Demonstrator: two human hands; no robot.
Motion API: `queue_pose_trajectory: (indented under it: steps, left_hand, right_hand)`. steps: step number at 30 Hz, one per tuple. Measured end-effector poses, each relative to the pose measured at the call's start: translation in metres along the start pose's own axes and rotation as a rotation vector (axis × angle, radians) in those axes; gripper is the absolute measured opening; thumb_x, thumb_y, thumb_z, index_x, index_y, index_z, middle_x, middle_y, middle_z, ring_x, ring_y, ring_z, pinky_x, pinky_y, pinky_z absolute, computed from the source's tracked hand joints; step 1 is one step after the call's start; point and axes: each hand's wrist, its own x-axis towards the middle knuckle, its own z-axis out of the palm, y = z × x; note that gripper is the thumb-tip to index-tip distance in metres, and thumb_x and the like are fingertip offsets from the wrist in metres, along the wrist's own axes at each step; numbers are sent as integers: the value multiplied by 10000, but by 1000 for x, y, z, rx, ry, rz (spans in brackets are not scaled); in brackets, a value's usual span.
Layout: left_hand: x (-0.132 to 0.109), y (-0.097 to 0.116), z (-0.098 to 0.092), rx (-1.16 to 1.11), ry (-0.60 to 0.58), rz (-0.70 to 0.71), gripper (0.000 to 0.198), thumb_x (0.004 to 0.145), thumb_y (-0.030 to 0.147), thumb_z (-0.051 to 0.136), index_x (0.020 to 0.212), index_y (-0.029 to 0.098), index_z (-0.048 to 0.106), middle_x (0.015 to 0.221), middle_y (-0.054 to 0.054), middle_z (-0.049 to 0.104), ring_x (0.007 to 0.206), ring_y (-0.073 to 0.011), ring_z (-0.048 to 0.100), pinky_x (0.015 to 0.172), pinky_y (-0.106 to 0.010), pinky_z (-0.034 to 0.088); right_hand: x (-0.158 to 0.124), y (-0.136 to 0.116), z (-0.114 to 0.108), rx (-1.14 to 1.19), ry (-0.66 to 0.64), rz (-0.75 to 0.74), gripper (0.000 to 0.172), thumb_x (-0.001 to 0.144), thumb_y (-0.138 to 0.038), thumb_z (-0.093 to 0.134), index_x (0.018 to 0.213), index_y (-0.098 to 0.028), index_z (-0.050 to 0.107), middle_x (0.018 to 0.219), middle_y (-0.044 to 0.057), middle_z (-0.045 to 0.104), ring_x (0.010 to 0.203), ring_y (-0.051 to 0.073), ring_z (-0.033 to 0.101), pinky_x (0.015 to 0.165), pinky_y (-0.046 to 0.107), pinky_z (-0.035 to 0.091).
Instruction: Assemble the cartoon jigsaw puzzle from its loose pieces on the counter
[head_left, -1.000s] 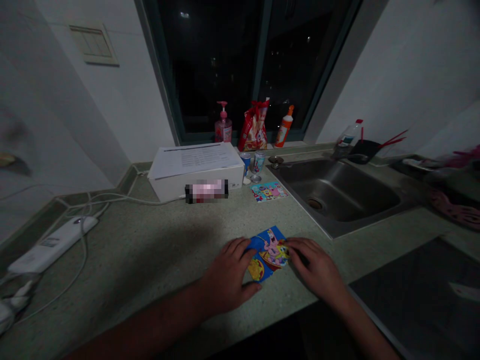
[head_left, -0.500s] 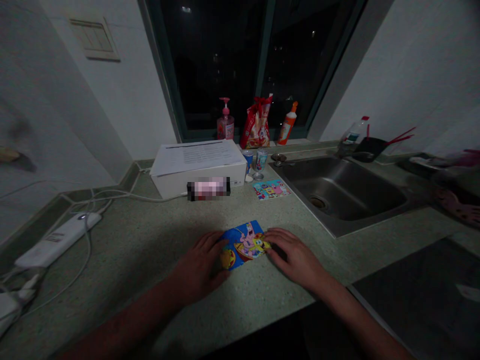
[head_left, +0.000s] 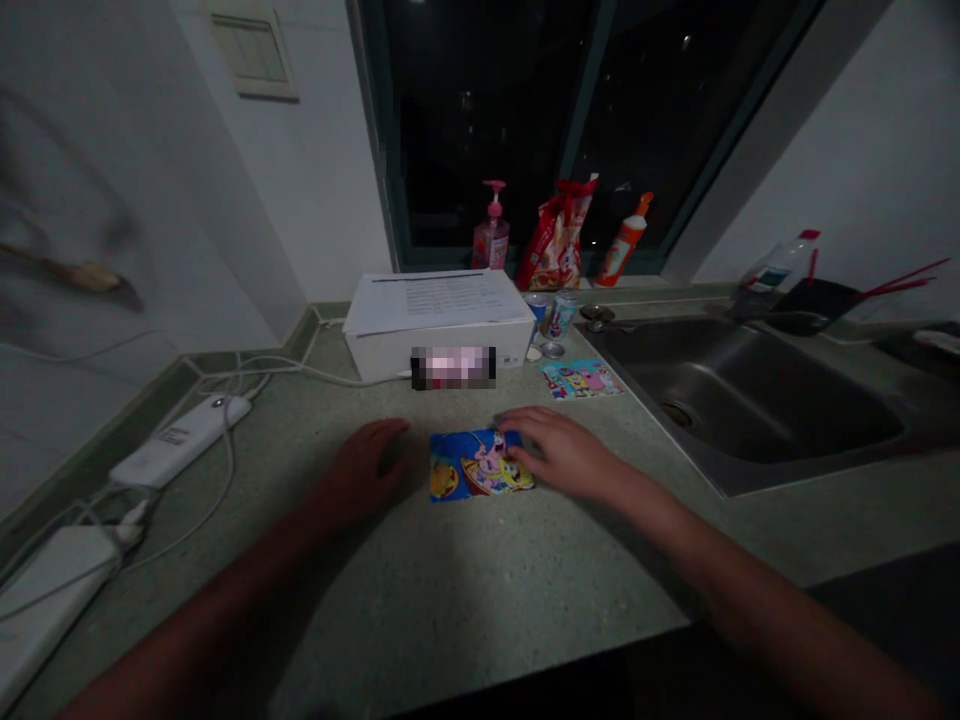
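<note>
**Left hand point(head_left: 364, 465) comes off the SpongeBob card point(head_left: 480, 465)!**

It has pulled back and sits just left of the card, fingers point(head_left: 384, 432) open and touching nothing. The right hand point(head_left: 559, 455) stays on, open fingers point(head_left: 514, 421) resting on the card's top edge, no grip. The card lies flat on the worktop point(head_left: 375, 610).

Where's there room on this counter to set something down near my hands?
Bare counter lies in front of the picture card and between your left hand and the white charger. Crowded behind, around the white box, cans and small card.
</note>
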Motion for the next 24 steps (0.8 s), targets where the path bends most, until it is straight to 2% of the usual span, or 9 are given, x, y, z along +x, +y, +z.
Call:
queue_pose_trajectory:
  steps: [3, 6, 9, 17, 21, 24]
  left_hand:
    - [-1, -4, 3, 13, -1, -22, 530, 998, 441, 576, 1454, 183, 658, 1502, -169, 721, 1406, -389, 666, 1212, -646, 532]
    - [-4, -4, 6, 22, -16, -3, 543, 986, 419, 590, 1467, 174, 652, 1519, -176, 707, 1423, -379, 650, 1228, -631, 520]
    - [-6, -3, 5, 21, -32, 23, 528, 970, 378, 616, 1471, 215, 656, 1539, -140, 699, 1438, -363, 638, 1236, -619, 517]
    - [-9, -3, 3, 11, -60, 99, 381, 989, 374, 619, 1327, 264, 756, 1501, -114, 726, 1400, -354, 662, 1210, -607, 548]
    - [-10, -4, 4, 21, -63, 113, 362, 1003, 401, 612, 1301, 278, 775, 1491, -113, 730, 1389, -354, 669, 1196, -604, 557]
    - [-11, -4, 4, 33, -67, 117, 362, 1008, 395, 609, 1309, 278, 772, 1499, -106, 725, 1388, -348, 666, 1192, -595, 559]
  right_hand:
    - [22, 10, -2, -13, -9, 1, 339, 1005, -167, 714, 1329, -251, 768, 1390, 93, 795, 1311, 295, 733, 1148, 506, 594]
    - [29, 19, 7, 12, 17, 10, 341, 1004, -173, 716, 1328, -263, 771, 1388, 92, 796, 1307, 291, 739, 1144, 505, 601]
    - [20, 31, 12, 30, 44, 35, 350, 1028, -193, 690, 1367, -252, 756, 1404, 117, 785, 1314, 301, 737, 1147, 536, 598]
    - [-3, 62, 5, -22, -34, 124, 467, 977, -186, 731, 1442, -229, 728, 1516, 145, 716, 1418, 337, 675, 1212, 580, 545]
    - [-2, 61, 8, -4, -14, 132, 485, 956, -191, 761, 1432, -277, 736, 1495, 109, 731, 1399, 328, 684, 1201, 569, 557]
    - [-1, 54, 13, 4, -14, 120, 447, 969, -206, 753, 1413, -264, 747, 1484, 120, 735, 1383, 333, 689, 1196, 564, 561]
